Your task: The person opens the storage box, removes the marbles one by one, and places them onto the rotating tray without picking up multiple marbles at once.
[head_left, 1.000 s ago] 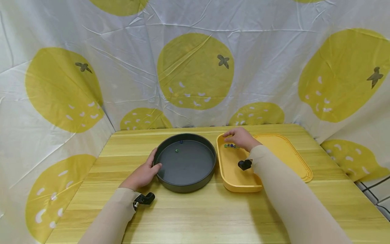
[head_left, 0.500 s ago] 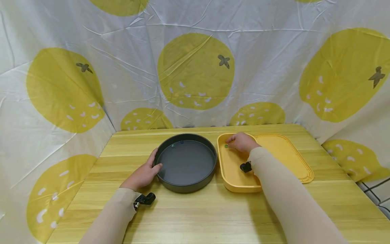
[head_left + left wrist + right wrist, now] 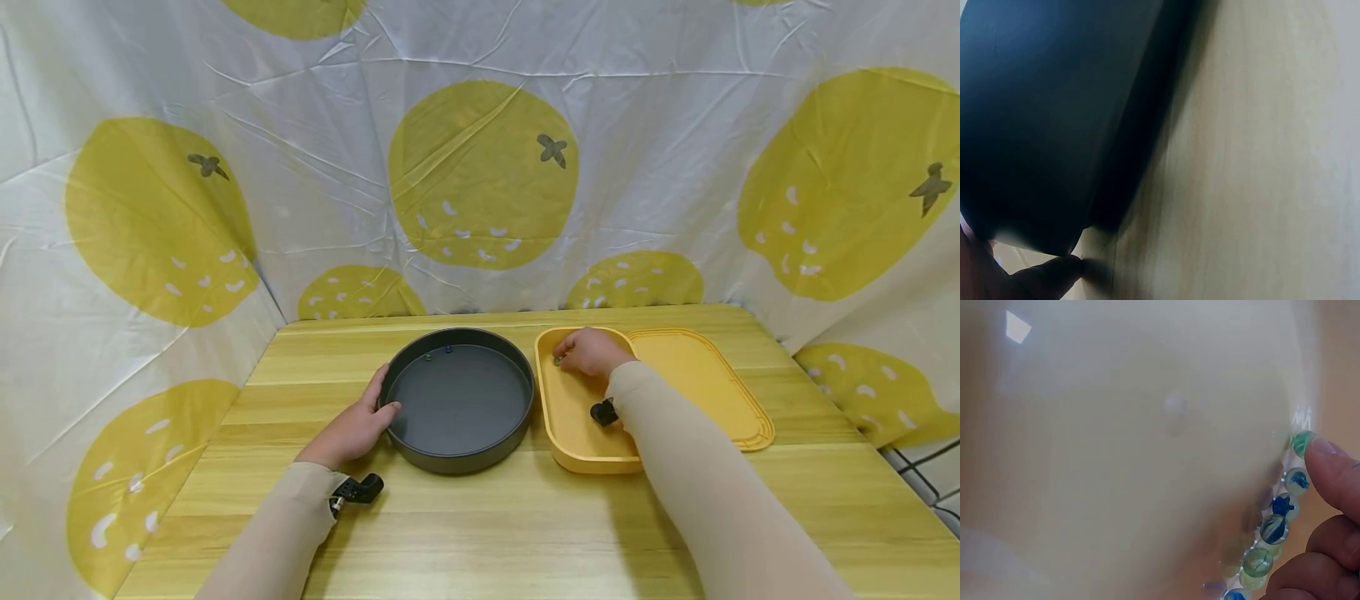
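My left hand [image 3: 352, 425] holds the left side of a dark grey round pan [image 3: 461, 408]. Its thumb lies at the rim, with the fingers along the outer wall. Inside the pan a green marble [image 3: 428, 357] and a blue marble [image 3: 449, 349] lie near the far wall. My right hand [image 3: 594, 352] reaches into a yellow rectangular tray [image 3: 588, 465]. In the right wrist view its thumb presses on a green marble [image 3: 1301, 444] and other fingers are curled. The index fingertip is hidden there. Several glass marbles [image 3: 1274, 529] form a row along the tray wall.
A flat yellow lid [image 3: 697, 379] lies right of the tray, partly hidden by the right arm. The pan and tray stand side by side on a wooden table [image 3: 480, 533]. A fruit-patterned white cloth [image 3: 652, 167] hangs behind the table.
My right hand has come down onto the marble row and now covers most of it in the head view. In the pan, the green marble has rolled toward the far wall. My left hand stays put.
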Available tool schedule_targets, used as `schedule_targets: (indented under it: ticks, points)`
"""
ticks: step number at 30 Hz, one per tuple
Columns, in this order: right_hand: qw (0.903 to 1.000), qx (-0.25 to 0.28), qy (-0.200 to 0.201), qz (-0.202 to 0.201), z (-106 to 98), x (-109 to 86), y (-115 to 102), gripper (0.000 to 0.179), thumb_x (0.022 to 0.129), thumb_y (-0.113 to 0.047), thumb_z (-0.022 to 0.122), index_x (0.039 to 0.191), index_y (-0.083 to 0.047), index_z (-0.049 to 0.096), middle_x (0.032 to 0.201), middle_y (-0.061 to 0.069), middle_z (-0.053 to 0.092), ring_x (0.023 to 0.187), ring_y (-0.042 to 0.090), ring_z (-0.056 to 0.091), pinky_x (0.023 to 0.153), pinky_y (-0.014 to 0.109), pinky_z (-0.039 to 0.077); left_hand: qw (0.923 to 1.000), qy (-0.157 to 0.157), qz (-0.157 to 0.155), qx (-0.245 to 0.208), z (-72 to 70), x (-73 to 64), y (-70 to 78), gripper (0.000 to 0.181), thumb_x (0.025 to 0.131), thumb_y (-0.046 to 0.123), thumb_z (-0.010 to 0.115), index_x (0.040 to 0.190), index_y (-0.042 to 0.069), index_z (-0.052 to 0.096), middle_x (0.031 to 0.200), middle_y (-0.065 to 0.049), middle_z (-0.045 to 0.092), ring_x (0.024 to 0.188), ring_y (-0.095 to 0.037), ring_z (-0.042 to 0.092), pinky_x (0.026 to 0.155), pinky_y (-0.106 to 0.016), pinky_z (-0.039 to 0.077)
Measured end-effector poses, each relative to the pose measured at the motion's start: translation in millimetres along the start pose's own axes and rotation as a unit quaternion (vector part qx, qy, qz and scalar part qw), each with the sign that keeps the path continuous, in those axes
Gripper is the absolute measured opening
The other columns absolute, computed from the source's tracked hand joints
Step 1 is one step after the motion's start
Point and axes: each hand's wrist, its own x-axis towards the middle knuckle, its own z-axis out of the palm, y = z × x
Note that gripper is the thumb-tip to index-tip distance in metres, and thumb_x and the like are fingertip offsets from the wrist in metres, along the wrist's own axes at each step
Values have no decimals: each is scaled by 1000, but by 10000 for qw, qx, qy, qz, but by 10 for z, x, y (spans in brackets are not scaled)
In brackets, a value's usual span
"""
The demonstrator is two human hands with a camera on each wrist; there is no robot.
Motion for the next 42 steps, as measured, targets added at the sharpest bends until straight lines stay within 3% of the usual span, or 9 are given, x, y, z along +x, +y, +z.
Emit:
schedule_targets:
  ticks: [27,35,42]
  points:
    - [9993,-285,-111,-210,79,64,54,19,97,-17,74,113,-11,81,124,10,77,117,34,68,103,49,52,10000,11,-3,-5,3,-1,3,78,111,45,44,171,29,-3,174,-21,22,153,-51,34,124,-67,28]
    - [9997,230,-42,-82,48,48,53,26,96,-17,72,118,-8,79,127,14,75,102,26,64,92,41,52,10000,-10,-15,-54,-5,-8,11,78,111,45,43,171,30,-4,174,-20,21,154,-50,34,124,-67,28]
    - [9986,514,55,-57,-5,8,30,27,100,-23,70,122,-9,77,133,16,71,113,29,64,99,43,52,10000,-13,-9,-44,-7,-8,6,78,111,44,43,171,30,-4,174,-20,22,153,-51,35,123,-67,29]
